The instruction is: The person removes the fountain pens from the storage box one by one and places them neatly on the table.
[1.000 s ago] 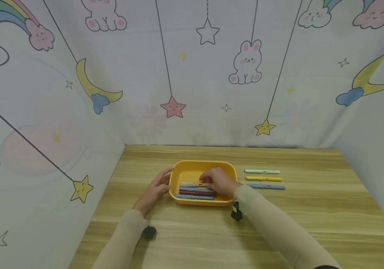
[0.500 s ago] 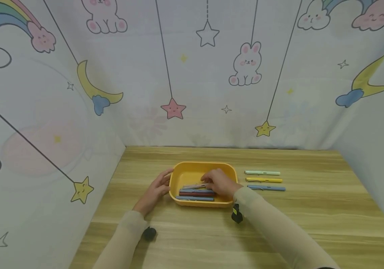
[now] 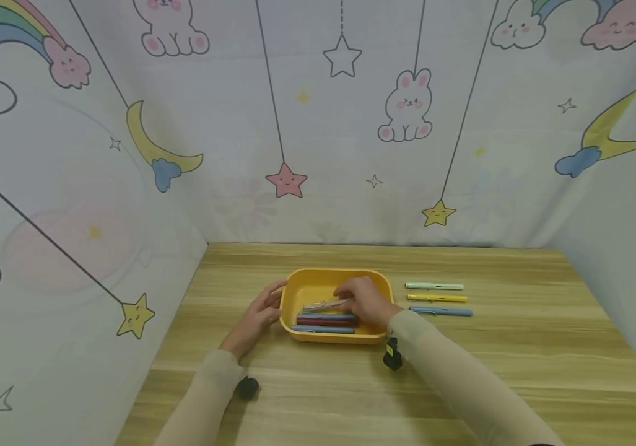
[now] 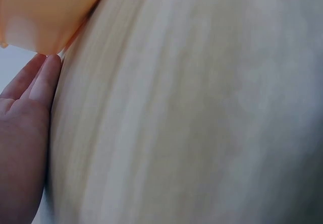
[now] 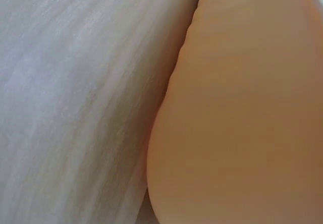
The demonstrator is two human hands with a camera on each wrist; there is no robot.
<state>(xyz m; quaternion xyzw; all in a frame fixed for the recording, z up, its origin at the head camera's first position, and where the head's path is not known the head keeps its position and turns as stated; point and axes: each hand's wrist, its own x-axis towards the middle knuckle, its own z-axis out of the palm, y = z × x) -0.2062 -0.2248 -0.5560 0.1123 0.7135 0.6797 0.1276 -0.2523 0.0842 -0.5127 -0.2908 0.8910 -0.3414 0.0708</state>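
Head view: desk (image 3: 318, 396) bearing a tray (image 3: 334, 338), right hand (image 3: 366, 300) pinching a pale pen (image 3: 323, 305)

A cartoon backdrop (image 3: 345, 136) is rising behind the desk's back edge. The tray is sitting toward that edge, nearer the desk's left edge than its right.

The right hand is reaching over the tray's right edge, fingers curling to pinch the pale pen; their tips are partly hidden. The left hand (image 3: 256, 317) is gripping nothing: its fingers are resting, extended, against the tray's left edge.

Off the tray's right edge, a mint pen (image 3: 435, 286), a yellow pen (image 3: 437, 298) and an outer blue pen (image 3: 443, 311) are lying in a row, back to front. Near the tray's front edge, an inner blue pen (image 3: 326, 316), a red pen (image 3: 329, 322) and a front blue pen (image 3: 323, 329) are lying side by side. Just behind them the pale pen is slanting, inside the tray; whether it is touching them, I cannot tell.

Picking out the pale pen seems to be the step in hand. The next move is probably calling for a lift clear of the tray's right edge, with the left hand steadying the tray.
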